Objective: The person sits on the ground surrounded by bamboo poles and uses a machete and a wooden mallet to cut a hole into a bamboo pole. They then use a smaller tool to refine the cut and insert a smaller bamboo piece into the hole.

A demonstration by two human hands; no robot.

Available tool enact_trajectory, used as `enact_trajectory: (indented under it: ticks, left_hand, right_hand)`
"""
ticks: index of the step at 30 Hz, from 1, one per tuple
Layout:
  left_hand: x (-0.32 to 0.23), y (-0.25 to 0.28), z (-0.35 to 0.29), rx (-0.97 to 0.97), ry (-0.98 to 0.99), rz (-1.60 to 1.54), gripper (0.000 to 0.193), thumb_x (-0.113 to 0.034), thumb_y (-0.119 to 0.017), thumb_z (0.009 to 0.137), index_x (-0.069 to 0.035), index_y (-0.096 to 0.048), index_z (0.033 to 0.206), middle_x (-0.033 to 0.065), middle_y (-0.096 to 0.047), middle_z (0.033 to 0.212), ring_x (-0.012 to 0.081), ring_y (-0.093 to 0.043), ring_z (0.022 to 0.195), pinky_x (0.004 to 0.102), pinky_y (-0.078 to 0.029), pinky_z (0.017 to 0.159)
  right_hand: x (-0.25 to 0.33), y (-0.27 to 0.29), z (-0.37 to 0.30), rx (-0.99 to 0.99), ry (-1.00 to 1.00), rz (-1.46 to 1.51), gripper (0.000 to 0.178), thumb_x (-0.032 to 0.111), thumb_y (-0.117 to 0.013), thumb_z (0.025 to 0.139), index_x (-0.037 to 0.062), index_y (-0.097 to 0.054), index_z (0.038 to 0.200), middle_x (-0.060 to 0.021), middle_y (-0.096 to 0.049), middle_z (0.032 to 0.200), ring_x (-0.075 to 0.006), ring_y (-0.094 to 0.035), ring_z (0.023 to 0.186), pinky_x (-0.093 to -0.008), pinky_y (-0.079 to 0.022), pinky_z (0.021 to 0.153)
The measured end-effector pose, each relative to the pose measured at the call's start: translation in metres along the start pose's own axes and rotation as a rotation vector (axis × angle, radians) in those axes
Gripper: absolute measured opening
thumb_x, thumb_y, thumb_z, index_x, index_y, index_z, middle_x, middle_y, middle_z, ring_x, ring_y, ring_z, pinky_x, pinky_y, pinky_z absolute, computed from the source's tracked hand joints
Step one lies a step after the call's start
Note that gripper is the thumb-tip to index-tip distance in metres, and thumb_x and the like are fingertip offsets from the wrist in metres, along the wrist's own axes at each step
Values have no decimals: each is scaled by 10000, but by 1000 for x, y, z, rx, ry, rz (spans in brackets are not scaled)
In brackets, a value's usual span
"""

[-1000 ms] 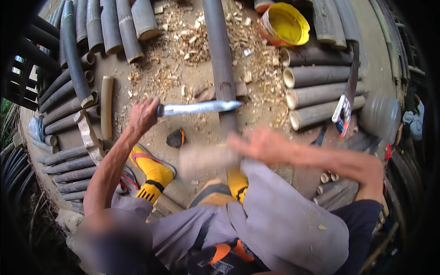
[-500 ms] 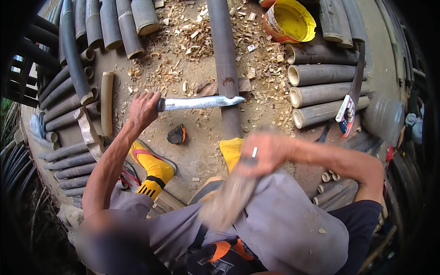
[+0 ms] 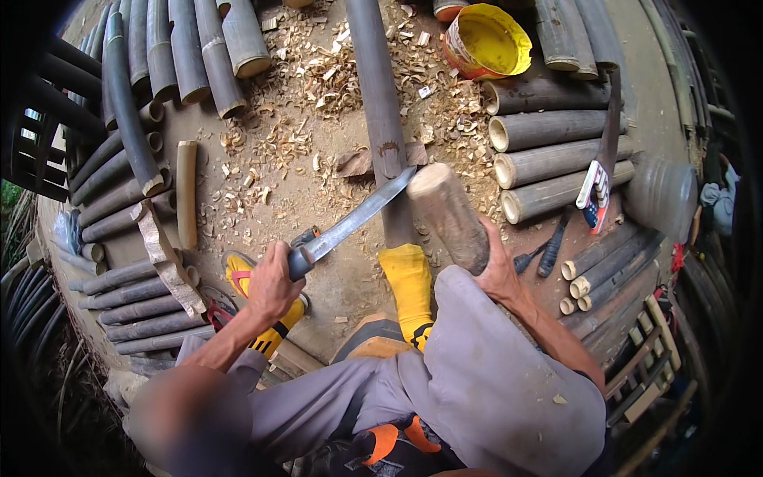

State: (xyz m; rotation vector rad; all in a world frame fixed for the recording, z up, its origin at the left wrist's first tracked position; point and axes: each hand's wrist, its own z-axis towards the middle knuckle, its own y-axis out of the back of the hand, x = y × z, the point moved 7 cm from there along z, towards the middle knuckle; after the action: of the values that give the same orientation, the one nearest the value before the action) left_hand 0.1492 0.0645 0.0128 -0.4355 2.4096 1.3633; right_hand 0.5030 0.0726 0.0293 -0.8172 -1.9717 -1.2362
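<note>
My left hand (image 3: pixel 274 286) is closed round the dark handle of a long machete (image 3: pixel 362 215). Its blade slants up to the right, and the tip lies over a thick grey bamboo pole (image 3: pixel 373 95). A short wooden club (image 3: pixel 451 219) is gripped in my right hand (image 3: pixel 499 266). The club's pale, thick end comes close to the blade tip, at the pole's right side; whether they touch I cannot tell. Under the pole sits a brown block (image 3: pixel 354 164). My foot in a yellow sock (image 3: pixel 407 286) is at the pole's near end. Behind the machete handle, a tape measure (image 3: pixel 305 237) is mostly hidden.
Wood chips (image 3: pixel 334 79) litter the ground around the pole. Cut bamboo lengths (image 3: pixel 556 126) are stacked at right, with more at left (image 3: pixel 143 306). A yellow bucket (image 3: pixel 509 60) stands at far right. A handsaw (image 3: pixel 608 135) leans on the right stack, near a clear plastic jug (image 3: pixel 660 199).
My left hand has come nearer and right, turning the machete from level across the pole to slanted. My right hand has swung the club from over my lap up beside the blade tip.
</note>
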Motion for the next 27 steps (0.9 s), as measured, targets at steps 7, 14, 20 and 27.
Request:
enact_trajectory:
  ticks: [7,14,20,27]
  left_hand:
    - [22,73,60,-157,-517,22,493,-54,-701,600,-46,-523,1059,137,-617,908,336,-620,797,411,-494,707]
    - [38,78,138,24,-190,172,243,-208,-675,636,-35,-543,745,164,-576,613,348,-600,596,432,-470,600]
    - [43,73,154,61,-123,257,216,-195,-674,650,-41,-570,761,178,-591,641,367,-606,631,447,-469,615]
    - [38,77,152,53,-152,301,218,-192,-675,662,-48,-559,777,172,-592,639,361,-611,630,445,-471,612]
  right_hand:
    - [-19,13,-35,-59,-242,87,1043,317,-784,673,45,-162,1466,-236,-370,1400,-338,-414,1277,-404,-335,1066]
    - [10,15,24,-151,-50,98,1009,248,-739,687,31,-143,1471,-228,-276,1463,-316,-315,1346,-389,-275,1104]
    - [16,23,34,-152,-9,35,993,214,-733,689,49,-149,1475,-212,-286,1467,-311,-331,1339,-384,-283,1101]
    - [24,19,36,-106,18,34,982,198,-741,689,57,-167,1474,-225,-331,1442,-323,-379,1311,-385,-317,1082]
